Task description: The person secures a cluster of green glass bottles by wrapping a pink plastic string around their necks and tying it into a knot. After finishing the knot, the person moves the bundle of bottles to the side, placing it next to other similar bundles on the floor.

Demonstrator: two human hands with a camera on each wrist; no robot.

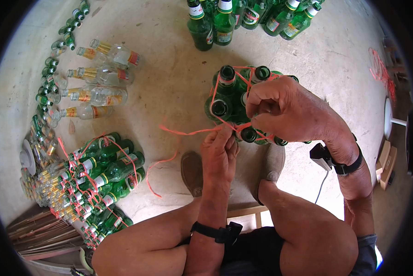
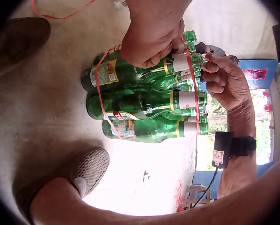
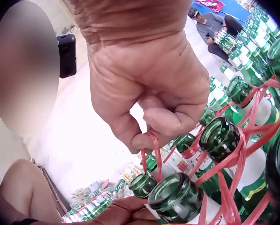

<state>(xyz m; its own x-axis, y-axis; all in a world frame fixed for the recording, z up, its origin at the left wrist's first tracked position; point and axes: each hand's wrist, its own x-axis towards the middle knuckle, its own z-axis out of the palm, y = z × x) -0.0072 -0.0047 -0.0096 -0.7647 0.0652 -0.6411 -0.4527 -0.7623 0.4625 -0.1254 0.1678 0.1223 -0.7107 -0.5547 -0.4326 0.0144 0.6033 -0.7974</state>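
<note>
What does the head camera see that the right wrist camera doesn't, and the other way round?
Only the head view shows the person's two shoes and some wood between their legs.

Only the right wrist view shows another person sitting in the background, with something blue behind them.

Both show the right hand pinching pink string above green bottles. The left hand is in both too, though the wrist view catches only part of it.
</note>
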